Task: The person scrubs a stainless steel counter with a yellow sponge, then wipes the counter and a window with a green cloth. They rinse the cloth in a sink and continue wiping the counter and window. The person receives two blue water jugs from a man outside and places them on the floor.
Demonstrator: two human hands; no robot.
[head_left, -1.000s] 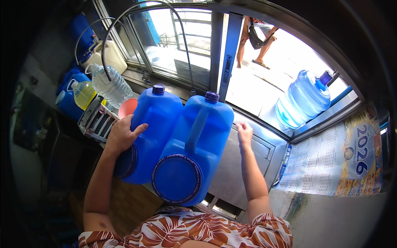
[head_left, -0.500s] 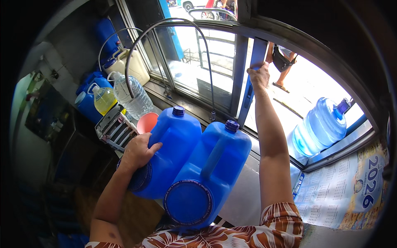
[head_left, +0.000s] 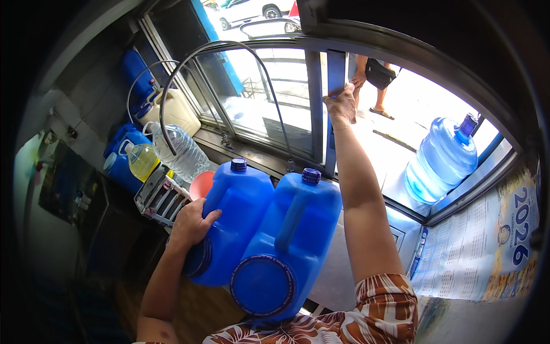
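Note:
Two blue plastic water jugs stand side by side in front of me, tipped so their round-lidded ends face me. My left hand [head_left: 193,223] is closed around the side of the left jug [head_left: 238,195], thumb on top and fingers partly hidden. The right jug [head_left: 309,218], with a dark blue cap and a moulded handle, leans against it, and no hand is on it. Reaching far forward, my right hand [head_left: 342,106] grips the upright blue frame [head_left: 332,137] of a sliding window. A glass pane lies left of that frame, and an opening lies to its right.
Left of the jugs are a pink bowl [head_left: 202,184], a clear bottle [head_left: 180,152], a yellow-liquid bottle [head_left: 142,160] and a cream container [head_left: 177,112]. Thin hoses [head_left: 252,51] arch above. A large water bottle [head_left: 441,160] stands at the right sill. Outside, a person [head_left: 382,97] stands nearby.
The view has shifted, so the window and jugs sit further left and the jugs a little lower. Both hands keep their holds. Whether the window frame itself slid, I cannot tell.

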